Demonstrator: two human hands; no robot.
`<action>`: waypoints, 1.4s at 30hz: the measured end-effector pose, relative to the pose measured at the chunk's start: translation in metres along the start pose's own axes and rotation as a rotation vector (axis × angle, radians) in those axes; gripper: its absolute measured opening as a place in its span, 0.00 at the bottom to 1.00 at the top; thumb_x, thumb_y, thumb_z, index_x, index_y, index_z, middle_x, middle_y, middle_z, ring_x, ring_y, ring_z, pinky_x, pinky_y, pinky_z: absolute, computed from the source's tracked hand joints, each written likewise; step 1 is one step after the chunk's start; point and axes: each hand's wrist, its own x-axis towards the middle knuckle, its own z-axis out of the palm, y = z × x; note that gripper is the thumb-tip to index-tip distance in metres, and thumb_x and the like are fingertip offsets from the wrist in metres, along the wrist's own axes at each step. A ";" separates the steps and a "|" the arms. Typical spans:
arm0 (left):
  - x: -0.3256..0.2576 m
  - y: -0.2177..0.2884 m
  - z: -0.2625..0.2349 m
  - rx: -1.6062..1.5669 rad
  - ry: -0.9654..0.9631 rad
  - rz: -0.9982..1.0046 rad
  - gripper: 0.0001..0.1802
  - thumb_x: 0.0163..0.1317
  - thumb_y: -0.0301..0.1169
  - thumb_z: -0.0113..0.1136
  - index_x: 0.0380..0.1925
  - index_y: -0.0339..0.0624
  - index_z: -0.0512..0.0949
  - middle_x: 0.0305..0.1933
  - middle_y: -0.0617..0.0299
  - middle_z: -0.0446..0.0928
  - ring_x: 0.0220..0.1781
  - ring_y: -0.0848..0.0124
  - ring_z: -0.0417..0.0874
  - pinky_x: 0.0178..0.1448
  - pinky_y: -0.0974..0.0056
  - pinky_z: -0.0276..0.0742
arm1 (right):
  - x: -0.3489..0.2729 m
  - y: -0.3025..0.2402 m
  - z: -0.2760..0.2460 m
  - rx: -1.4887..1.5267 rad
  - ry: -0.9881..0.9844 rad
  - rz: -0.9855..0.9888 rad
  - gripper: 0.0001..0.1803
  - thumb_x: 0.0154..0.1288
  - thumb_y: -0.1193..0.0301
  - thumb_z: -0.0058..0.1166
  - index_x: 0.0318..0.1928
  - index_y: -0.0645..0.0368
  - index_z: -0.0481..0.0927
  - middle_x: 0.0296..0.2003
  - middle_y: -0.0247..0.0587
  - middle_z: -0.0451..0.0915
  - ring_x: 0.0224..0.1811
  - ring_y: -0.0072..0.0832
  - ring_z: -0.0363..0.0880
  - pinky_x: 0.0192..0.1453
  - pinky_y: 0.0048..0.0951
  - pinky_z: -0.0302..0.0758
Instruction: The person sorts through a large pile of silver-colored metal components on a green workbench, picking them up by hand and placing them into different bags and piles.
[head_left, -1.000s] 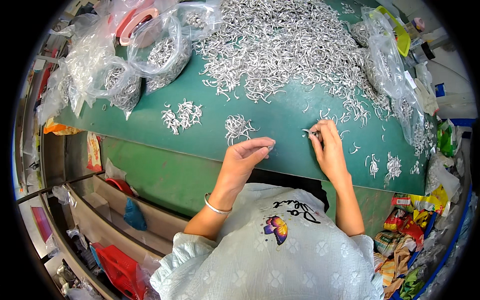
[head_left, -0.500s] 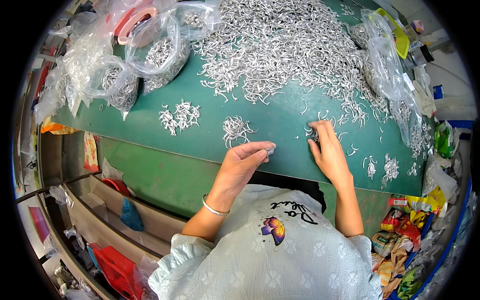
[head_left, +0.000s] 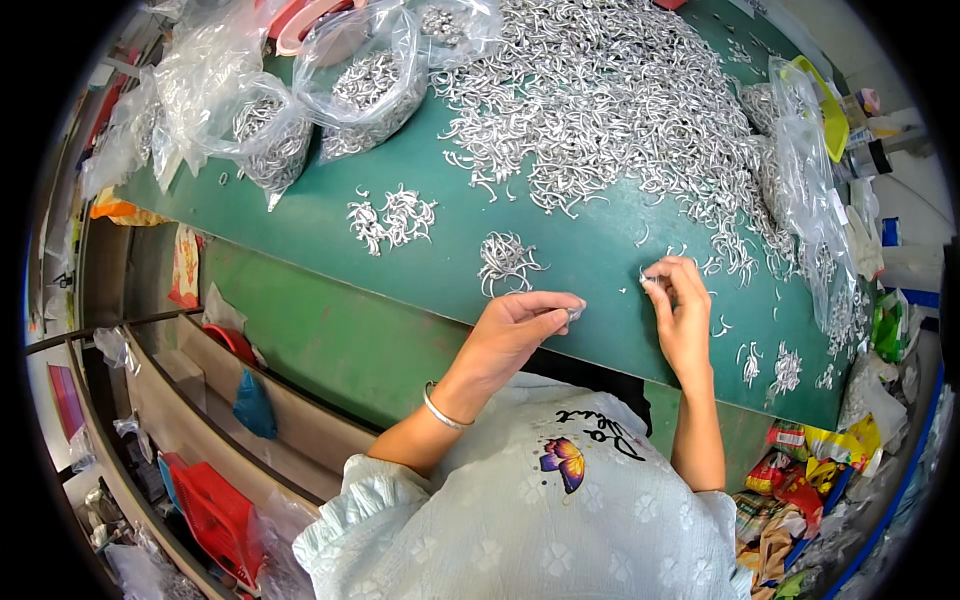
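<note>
Metal hooks, small and silvery, cover the green tabletop, and the ones being handled sit at its near edge. At far left, clear plastic bags hold more of them. Next comes a loose cluster, then a tighter little bundle of hooks just beyond the left hand. That hand is curled, thumb and forefinger pinched on a single small metal piece at the fingertips; a bangle circles the wrist. Half a second ago this hand lay at much the same spot by the edge, so it has hardly shifted and the pinch looks unchanged.

Further right, the right hand has its fingertips closed on a hook at the fringe of the big heap. A second ago it reached a little further out along that fringe; it has since drawn slightly back toward the body, which I judge to mean one piece has been picked out of the scatter. More stray hooks lie at far right.
</note>
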 end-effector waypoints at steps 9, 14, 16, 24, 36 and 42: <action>-0.016 -0.013 -0.009 -0.080 0.038 -0.046 0.12 0.65 0.22 0.59 0.49 0.31 0.81 0.54 0.53 0.80 0.53 0.71 0.80 0.55 0.69 0.76 | 0.081 -0.045 0.080 0.460 -0.453 0.010 0.07 0.64 0.81 0.57 0.42 0.65 0.78 0.35 0.32 0.75 0.38 0.16 0.74 0.43 0.20 0.72; -0.023 -0.017 -0.013 -0.093 0.033 -0.057 0.12 0.66 0.23 0.58 0.48 0.32 0.81 0.54 0.54 0.80 0.54 0.72 0.80 0.55 0.68 0.76 | 0.120 -0.074 0.129 0.265 -0.602 -0.140 0.08 0.63 0.80 0.58 0.44 0.64 0.78 0.33 0.32 0.76 0.35 0.15 0.73 0.39 0.20 0.72; -0.024 -0.015 -0.012 -0.072 0.032 -0.072 0.12 0.66 0.23 0.59 0.49 0.32 0.81 0.54 0.54 0.80 0.54 0.72 0.80 0.54 0.68 0.76 | 0.122 -0.076 0.137 0.272 -0.606 -0.200 0.12 0.63 0.82 0.56 0.47 0.64 0.78 0.35 0.34 0.78 0.33 0.18 0.73 0.40 0.22 0.73; -0.020 -0.020 -0.016 -0.066 -0.034 -0.077 0.13 0.67 0.24 0.59 0.50 0.32 0.81 0.54 0.55 0.80 0.52 0.74 0.79 0.55 0.68 0.75 | 0.119 -0.076 0.122 0.056 -0.452 -0.254 0.12 0.61 0.81 0.56 0.45 0.63 0.80 0.38 0.42 0.81 0.36 0.32 0.78 0.42 0.32 0.75; -0.022 -0.012 -0.010 -0.105 -0.063 -0.147 0.13 0.67 0.25 0.59 0.50 0.31 0.80 0.54 0.54 0.80 0.53 0.73 0.78 0.55 0.68 0.75 | 0.117 -0.077 0.112 0.130 -0.403 -0.315 0.07 0.63 0.80 0.56 0.42 0.65 0.82 0.37 0.41 0.82 0.38 0.29 0.79 0.44 0.27 0.74; -0.023 -0.011 -0.012 -0.123 -0.047 -0.084 0.12 0.67 0.23 0.57 0.48 0.31 0.80 0.53 0.52 0.80 0.51 0.72 0.79 0.54 0.68 0.76 | 0.077 -0.039 0.003 -0.110 -0.233 -0.075 0.07 0.62 0.80 0.58 0.42 0.64 0.82 0.32 0.41 0.79 0.33 0.29 0.76 0.38 0.30 0.73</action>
